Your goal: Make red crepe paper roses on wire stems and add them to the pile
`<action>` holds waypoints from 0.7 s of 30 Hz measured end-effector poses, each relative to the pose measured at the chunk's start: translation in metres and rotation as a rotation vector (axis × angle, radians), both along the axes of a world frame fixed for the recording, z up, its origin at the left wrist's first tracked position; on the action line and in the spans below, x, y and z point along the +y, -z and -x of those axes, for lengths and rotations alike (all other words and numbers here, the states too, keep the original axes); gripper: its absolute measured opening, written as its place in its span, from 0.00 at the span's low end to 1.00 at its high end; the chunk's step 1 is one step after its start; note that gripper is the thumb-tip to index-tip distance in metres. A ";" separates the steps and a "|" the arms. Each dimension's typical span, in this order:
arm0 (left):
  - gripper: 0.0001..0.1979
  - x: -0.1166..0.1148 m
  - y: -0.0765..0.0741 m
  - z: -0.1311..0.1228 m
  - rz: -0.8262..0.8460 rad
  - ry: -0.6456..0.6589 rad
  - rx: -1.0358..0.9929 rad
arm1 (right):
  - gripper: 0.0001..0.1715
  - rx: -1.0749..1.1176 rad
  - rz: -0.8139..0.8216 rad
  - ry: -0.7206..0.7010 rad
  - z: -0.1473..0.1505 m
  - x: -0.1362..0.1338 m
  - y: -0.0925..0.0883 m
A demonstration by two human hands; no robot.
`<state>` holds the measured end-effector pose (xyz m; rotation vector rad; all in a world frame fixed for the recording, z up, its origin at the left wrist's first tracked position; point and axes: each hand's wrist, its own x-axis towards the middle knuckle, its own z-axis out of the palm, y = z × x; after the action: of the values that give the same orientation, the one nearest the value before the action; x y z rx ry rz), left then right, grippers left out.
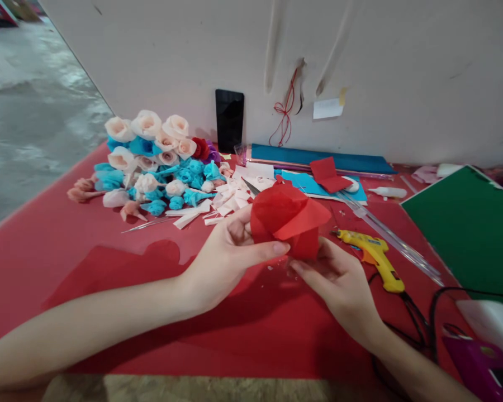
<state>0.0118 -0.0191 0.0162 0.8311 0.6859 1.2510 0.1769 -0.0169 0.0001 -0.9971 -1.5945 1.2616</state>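
Between my two hands, above the red table (pixel 121 346), is a red paper flower (pixel 287 209) with layered, curled petals. My left hand (pixel 238 245) grips its left side, thumb pressed across the front of the lower petals. Below and to the right, my right hand (pixel 335 279) pinches the flower's base, its thumb tip close to the left thumb. The fingers behind the flower are partly hidden. A dark scissor-like blade (pixel 251 187) pokes out behind the flower's left edge. Just right of my right hand lies a yellow glue gun (pixel 375 254).
Finished white, blue and pink paper flowers (pixel 146 162) are heaped at the back left, beside cut white paper strips (pixel 230 198). A black phone (pixel 229 120) leans on the wall. Glue sticks (pixel 394 240), a green board (pixel 473 234) and black cables (pixel 431 318) occupy the right.
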 end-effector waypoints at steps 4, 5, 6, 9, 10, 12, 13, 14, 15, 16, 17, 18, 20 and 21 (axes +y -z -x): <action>0.09 -0.001 0.001 -0.001 0.004 0.023 0.021 | 0.04 0.006 0.040 0.030 0.001 0.001 0.002; 0.09 -0.001 0.002 -0.001 -0.002 0.027 0.018 | 0.04 0.013 0.054 0.033 0.002 0.001 0.002; 0.10 -0.001 0.003 -0.002 -0.010 0.030 0.011 | 0.04 0.022 0.064 0.033 0.003 0.000 0.003; 0.11 -0.002 0.006 -0.002 -0.025 0.039 -0.004 | 0.04 0.041 0.081 0.027 0.004 -0.001 0.003; 0.11 -0.002 0.006 -0.002 -0.028 0.044 -0.002 | 0.04 0.051 0.083 0.024 0.004 -0.001 0.003; 0.11 -0.003 0.007 -0.002 -0.035 0.046 0.003 | 0.04 0.073 0.086 0.017 0.005 -0.002 0.003; 0.11 -0.003 0.008 -0.002 -0.038 0.046 0.006 | 0.05 0.079 0.088 0.015 0.005 -0.002 0.004; 0.11 -0.003 0.008 -0.002 -0.042 0.044 0.009 | 0.06 0.079 0.088 0.015 0.005 -0.002 0.005; 0.11 -0.004 0.008 -0.002 -0.046 0.043 0.012 | 0.06 0.073 0.085 0.019 0.006 -0.002 0.005; 0.12 -0.004 0.008 -0.002 -0.051 0.039 0.016 | 0.07 0.069 0.078 0.025 0.006 -0.002 0.005; 0.13 -0.004 0.008 -0.002 -0.056 0.033 0.021 | 0.07 0.064 0.071 0.030 0.006 -0.002 0.005; 0.14 -0.004 0.008 -0.002 -0.058 0.028 0.027 | 0.07 0.058 0.069 0.036 0.005 -0.002 0.005; 0.13 -0.004 0.007 -0.002 -0.054 0.010 0.030 | 0.07 0.041 0.072 0.049 0.005 -0.002 0.004; 0.12 -0.004 0.007 -0.002 -0.051 0.004 0.020 | 0.07 0.027 0.075 0.056 0.005 -0.001 0.003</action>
<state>0.0135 -0.0229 0.0089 0.8869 0.6707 1.2627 0.1718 -0.0183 -0.0031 -1.0604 -1.4982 1.2988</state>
